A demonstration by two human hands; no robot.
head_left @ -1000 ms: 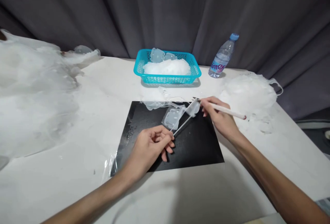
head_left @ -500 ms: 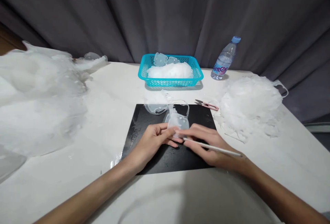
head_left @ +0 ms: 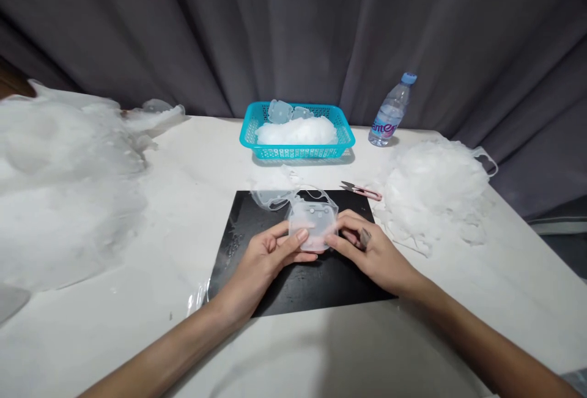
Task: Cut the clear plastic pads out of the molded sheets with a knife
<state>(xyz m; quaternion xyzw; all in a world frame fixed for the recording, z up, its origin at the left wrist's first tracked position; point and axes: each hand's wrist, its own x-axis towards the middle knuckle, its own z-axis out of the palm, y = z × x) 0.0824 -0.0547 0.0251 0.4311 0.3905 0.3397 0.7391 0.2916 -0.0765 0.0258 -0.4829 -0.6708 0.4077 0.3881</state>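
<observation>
A translucent, rounded-square plastic piece (head_left: pixel 313 221) with small round marks near its top edge is held up over the black mat (head_left: pixel 316 288). My left hand (head_left: pixel 270 251) grips its left side, thumb on the front and fingers behind. On the right edge, my right hand (head_left: pixel 371 251) pinches it between thumb and fingers. A thin tool (head_left: pixel 365 238) is tucked in my right fingers; mostly its end shows, the rest being hidden. Behind the piece, thin clear trimmings (head_left: pixel 275 198) lie across the mat's far edge.
A turquoise basket (head_left: pixel 298 152) holds white fluffy material and similar clear pieces. Pink-handled thread snips (head_left: pixel 362 191) lie beyond the mat. A water bottle (head_left: pixel 392 114) stands at the back right. Heaps of filmy white material sit left (head_left: pixel 64 190) and right (head_left: pixel 435 190).
The plastic piece is now tilted up facing me, and my right hand has come onto its edge. The tool, earlier pointing back across my right hand, has turned within the fingers. The view shifted slightly.
</observation>
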